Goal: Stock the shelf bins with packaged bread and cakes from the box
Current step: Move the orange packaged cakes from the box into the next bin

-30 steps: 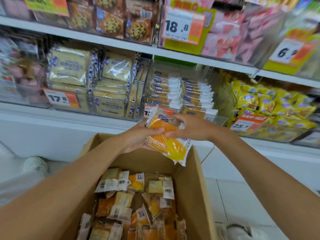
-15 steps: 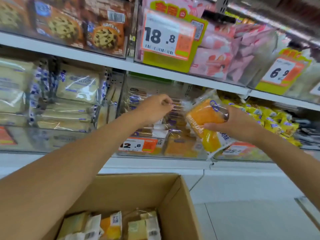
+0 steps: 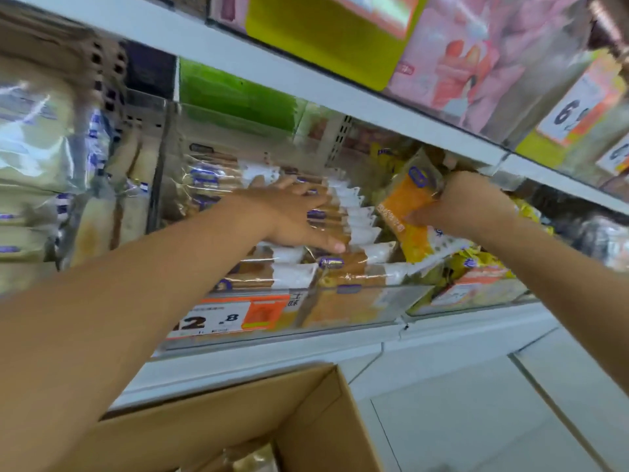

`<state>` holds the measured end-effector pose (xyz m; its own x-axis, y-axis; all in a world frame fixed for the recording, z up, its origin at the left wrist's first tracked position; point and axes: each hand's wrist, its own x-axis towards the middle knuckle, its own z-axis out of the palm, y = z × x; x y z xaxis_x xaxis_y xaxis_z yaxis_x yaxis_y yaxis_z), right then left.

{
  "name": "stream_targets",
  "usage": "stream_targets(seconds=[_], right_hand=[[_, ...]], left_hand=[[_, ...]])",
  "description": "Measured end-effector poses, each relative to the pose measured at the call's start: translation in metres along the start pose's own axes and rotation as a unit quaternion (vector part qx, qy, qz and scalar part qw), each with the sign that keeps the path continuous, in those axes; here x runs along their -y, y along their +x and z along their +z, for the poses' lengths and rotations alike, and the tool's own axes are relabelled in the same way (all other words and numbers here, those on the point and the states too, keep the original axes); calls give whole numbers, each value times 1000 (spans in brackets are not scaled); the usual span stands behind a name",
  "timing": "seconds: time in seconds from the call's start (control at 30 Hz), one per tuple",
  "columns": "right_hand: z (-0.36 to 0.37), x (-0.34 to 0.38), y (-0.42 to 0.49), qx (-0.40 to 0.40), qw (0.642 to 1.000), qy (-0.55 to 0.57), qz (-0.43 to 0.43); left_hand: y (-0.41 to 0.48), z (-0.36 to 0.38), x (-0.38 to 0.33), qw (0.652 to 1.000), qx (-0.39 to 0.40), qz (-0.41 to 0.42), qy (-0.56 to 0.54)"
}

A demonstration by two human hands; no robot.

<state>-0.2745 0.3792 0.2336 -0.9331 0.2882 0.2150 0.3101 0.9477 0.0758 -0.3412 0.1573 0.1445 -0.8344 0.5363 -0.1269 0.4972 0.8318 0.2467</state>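
My right hand [image 3: 473,206] is gripping the orange cake packet [image 3: 406,206] just above the bin [image 3: 357,310], not yet placed; my left hand [image 3: 292,216], fingers straight, is pressing the stacked packets [image 3: 355,229]. More are waiting in the box [image 3: 238,420].

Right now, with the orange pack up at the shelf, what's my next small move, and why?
Probably lower the orange pack leftward into the clear bin. The right hand grips it just above the bin's right end, and the left hand lies flat on the stacked packs there, seemingly holding them.
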Motion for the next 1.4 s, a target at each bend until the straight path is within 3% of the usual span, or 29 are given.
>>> stream_targets(seconds=[0.1, 0.2, 0.3, 0.43, 0.63, 0.8, 0.9, 1.03, 1.1, 1.4], right_hand=[[8, 27, 5, -44, 992, -118, -23], [13, 49, 25, -18, 990, -137, -6], [29, 63, 53, -40, 993, -108, -34], [42, 66, 87, 81, 993, 76, -44], [70, 59, 83, -54, 993, 0, -104], [74, 77, 85, 38, 990, -4, -138], [76, 73, 89, -2, 988, -51, -145], [90, 72, 93, 160, 970, 84, -163], [90, 74, 96, 194, 961, 102, -166], [105, 73, 98, 203, 961, 79, -169]], left_hand=[[-2, 1, -2, 1000, -6, -3, 1], [-5, -1, -3, 1000, -7, -5, 1], [-6, -2, -4, 1000, -9, -10, 5], [-6, 0, -5, 1000, -10, -9, -2], [-5, 0, -6, 1000, -11, -9, -2], [-6, 0, -7, 1000, -8, -11, -3], [-5, 0, -7, 1000, -8, -9, -3], [-4, 0, -6, 1000, -3, -10, -1], [-4, 0, -6, 1000, -9, -14, -3], [-1, 1, -8, 999, -3, -41, -1]])
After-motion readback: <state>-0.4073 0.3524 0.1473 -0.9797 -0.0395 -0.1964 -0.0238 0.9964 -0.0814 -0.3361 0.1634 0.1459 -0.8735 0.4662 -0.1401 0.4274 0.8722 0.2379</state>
